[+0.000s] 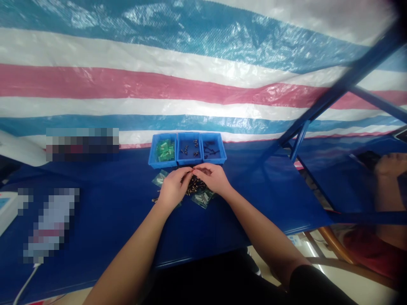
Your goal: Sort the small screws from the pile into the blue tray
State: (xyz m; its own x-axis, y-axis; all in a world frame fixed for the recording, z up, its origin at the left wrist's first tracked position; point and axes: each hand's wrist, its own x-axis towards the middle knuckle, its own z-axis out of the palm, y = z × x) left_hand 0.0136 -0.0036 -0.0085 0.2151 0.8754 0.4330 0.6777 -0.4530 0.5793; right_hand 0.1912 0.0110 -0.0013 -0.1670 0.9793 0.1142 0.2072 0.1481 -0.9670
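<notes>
My left hand (pixel 174 185) and my right hand (pixel 212 176) meet fingertip to fingertip over a heap of small brass-and-dark screws (pixel 194 186) on the blue table. Both hands have their fingers pinched together; whatever lies between the tips is too small to make out. Beside my right hand, below the heap, rests a clear plastic packet (pixel 201 198) of pale slim pieces. Another clear packet (pixel 160 178) lies to the left of my left hand. A few more screws show under my left wrist.
Three blue bins stand in a row behind my hands: a left bin (pixel 149 159) with green packets, a middle bin (pixel 190 161) with small screws, a right bin (pixel 223 157) with dark pieces. A blue metal frame (pixel 299 140) rises at right, near another person's arm (pixel 386 195). Blurred-out items lie left.
</notes>
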